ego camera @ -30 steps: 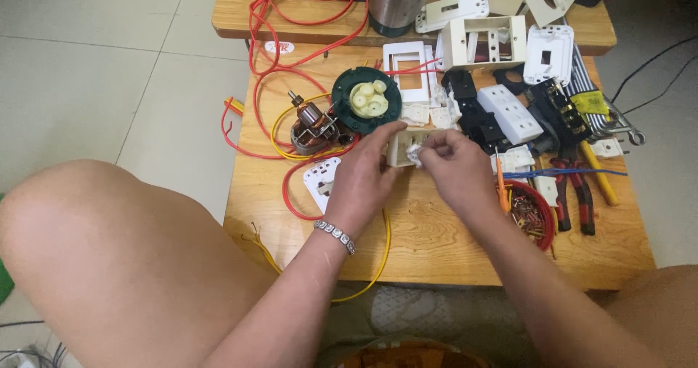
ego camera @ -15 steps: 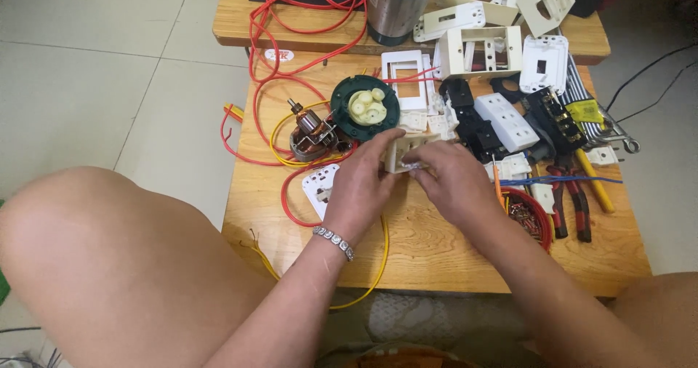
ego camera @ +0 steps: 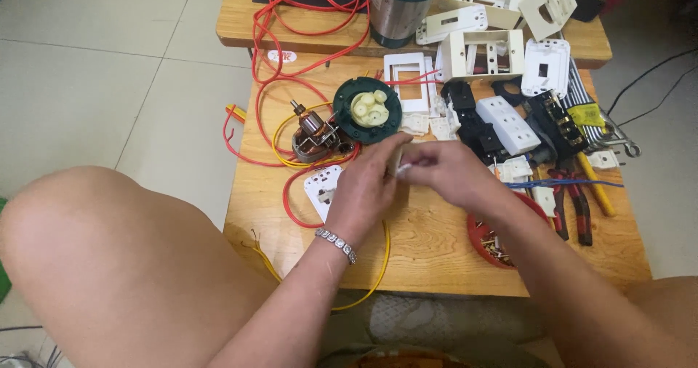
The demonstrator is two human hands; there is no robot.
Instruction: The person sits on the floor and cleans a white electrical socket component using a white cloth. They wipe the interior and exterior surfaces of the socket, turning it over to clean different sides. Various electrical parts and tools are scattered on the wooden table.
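Since the earlier frame both hands had closed tighter together. The left hand (ego camera: 363,190) and right hand (ego camera: 447,172) pinched a small cream socket part (ego camera: 402,163) at table centre, five o'clock from the green disc (ego camera: 367,110). It looked like mid-assembly fitting; steady alignment seemed needed next.

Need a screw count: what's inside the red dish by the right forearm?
The red dish holds small metal screws or pins; the right forearm covers most of it.
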